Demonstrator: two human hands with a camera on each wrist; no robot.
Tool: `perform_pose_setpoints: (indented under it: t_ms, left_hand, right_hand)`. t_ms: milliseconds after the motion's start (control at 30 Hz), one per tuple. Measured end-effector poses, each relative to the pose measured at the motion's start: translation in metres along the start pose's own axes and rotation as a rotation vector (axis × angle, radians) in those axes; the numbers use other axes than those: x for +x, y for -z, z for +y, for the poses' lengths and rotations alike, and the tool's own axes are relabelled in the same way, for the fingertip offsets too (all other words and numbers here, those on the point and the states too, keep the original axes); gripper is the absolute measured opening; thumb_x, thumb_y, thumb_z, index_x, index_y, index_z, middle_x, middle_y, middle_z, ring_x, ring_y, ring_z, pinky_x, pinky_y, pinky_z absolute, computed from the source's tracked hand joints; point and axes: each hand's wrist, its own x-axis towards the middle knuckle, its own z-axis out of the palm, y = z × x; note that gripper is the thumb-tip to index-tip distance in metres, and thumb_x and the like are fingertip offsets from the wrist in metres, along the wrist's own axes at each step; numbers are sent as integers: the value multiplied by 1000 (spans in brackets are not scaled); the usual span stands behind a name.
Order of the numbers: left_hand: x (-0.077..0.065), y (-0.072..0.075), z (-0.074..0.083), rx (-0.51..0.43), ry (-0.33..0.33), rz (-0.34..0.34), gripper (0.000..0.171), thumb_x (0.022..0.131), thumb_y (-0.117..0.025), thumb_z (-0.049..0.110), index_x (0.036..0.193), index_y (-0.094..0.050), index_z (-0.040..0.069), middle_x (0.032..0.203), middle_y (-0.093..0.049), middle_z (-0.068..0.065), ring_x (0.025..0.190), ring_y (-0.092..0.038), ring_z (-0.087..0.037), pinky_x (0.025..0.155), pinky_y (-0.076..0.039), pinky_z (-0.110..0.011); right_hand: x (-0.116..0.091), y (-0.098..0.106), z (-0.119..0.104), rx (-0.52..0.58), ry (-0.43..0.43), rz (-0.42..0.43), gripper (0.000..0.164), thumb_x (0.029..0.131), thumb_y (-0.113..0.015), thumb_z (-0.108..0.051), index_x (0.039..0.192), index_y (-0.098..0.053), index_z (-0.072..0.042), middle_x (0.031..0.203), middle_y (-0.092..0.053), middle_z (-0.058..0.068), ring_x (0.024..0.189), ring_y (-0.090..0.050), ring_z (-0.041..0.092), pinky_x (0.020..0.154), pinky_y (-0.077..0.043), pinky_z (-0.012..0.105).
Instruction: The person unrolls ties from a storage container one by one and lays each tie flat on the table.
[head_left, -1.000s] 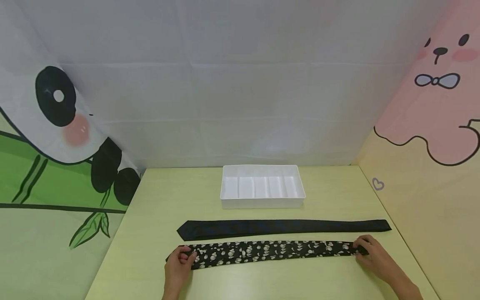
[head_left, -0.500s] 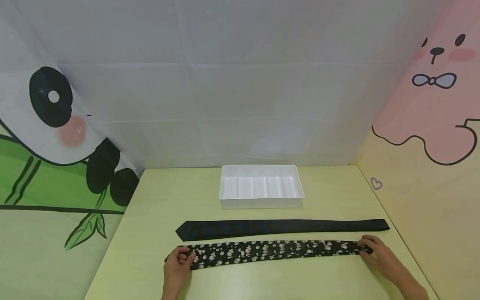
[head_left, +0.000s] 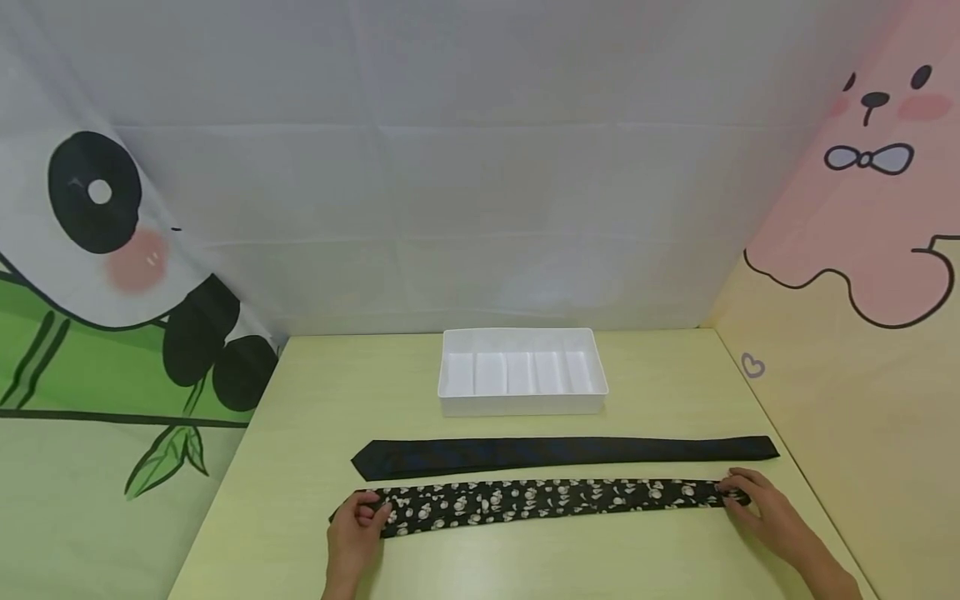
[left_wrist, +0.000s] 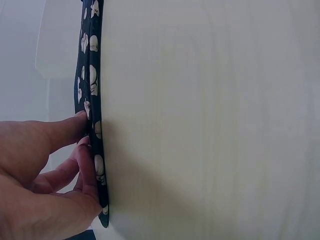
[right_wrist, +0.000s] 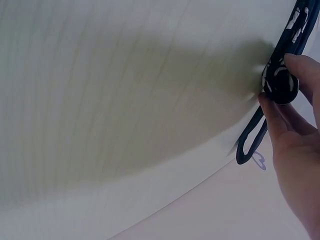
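A black necktie with a pale floral-looking pattern [head_left: 525, 502] lies stretched sideways across the table. At its wide left end is my left hand [head_left: 352, 527], thumb and curled fingertips on the cloth; the left wrist view shows this hand [left_wrist: 50, 170] holding the tie [left_wrist: 94, 75] by its edge. My right hand [head_left: 768, 515] pinches the narrow right end. In the right wrist view that end appears as a small roll [right_wrist: 281, 85] between thumb and fingers. Just beyond, a plain dark navy necktie [head_left: 562, 452] lies flat and roughly parallel, touched by neither hand.
A white divided box [head_left: 522, 406] with several compartments stands behind the ties on the pale yellow table [head_left: 360, 383]. Cartoon-printed side walls [head_left: 840, 417] and a white back sheet [head_left: 495, 183] enclose the table.
My right hand has moved slightly to the right along with the narrow end of the patterned necktie. The left hand stays in place. The navy necktie and box have not moved.
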Motion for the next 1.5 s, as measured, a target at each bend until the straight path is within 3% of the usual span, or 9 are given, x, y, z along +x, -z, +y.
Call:
perform_pose_setpoints:
  t_ms: [133,300,533,800,1000,1233,1500]
  left_hand:
    - [0,0,0,-3,2,-2,22,91,-77,6,107,-64,-3,86,-57,-9,77,-55,-21,63,-43,-25]
    - [0,1,-1,-3,4,-2,23,91,-77,6,106,-64,-3,86,-57,-9,76,-55,-20,63,-43,-25]
    - [0,1,-2,-7,-1,-14,23,91,-77,8,106,-64,-3,85,-57,-8,75,-54,-18,63,-43,-26]
    - [0,2,-2,-12,-11,-12,22,90,-78,7,105,-64,-3,83,-57,-7,73,-53,-17,62,-43,-25]
    - [-1,2,-1,-12,-15,-5,22,90,-78,7,104,-64,-3,83,-57,-7,72,-53,-16,62,-43,-25]
    - [-1,4,0,-17,-11,-22,24,90,-78,8,105,-65,-4,83,-57,-7,73,-53,-16,62,-43,-26]
    - [-1,4,0,-17,-13,-22,24,90,-78,9,105,-64,-3,83,-57,-7,72,-52,-16,62,-43,-26]
  right_hand:
    - [0,-1,2,3,13,36,40,69,-86,11,97,-72,-13,115,-63,18,105,-56,15,82,-37,3]
    - [0,0,2,-5,-13,47,39,68,-85,13,94,-70,-12,111,-62,15,103,-52,6,81,-36,3]
    - [3,3,-4,-48,-94,18,39,70,-83,14,92,-66,-12,108,-61,12,95,-57,20,70,-52,29]
    - [7,7,-1,-27,-236,-80,30,75,-78,9,96,-61,-5,107,-60,23,93,-62,38,71,-51,52]
    - [9,11,2,-14,-322,-133,28,79,-76,5,98,-57,-3,110,-59,31,88,-61,36,69,-50,51]
    - [12,14,3,-58,-392,-139,29,81,-76,3,102,-56,2,103,-63,28,83,-61,33,68,-51,51]
    - [7,15,10,-49,-374,-105,35,81,-77,4,105,-51,4,93,-64,19,73,-49,21,60,-42,36]
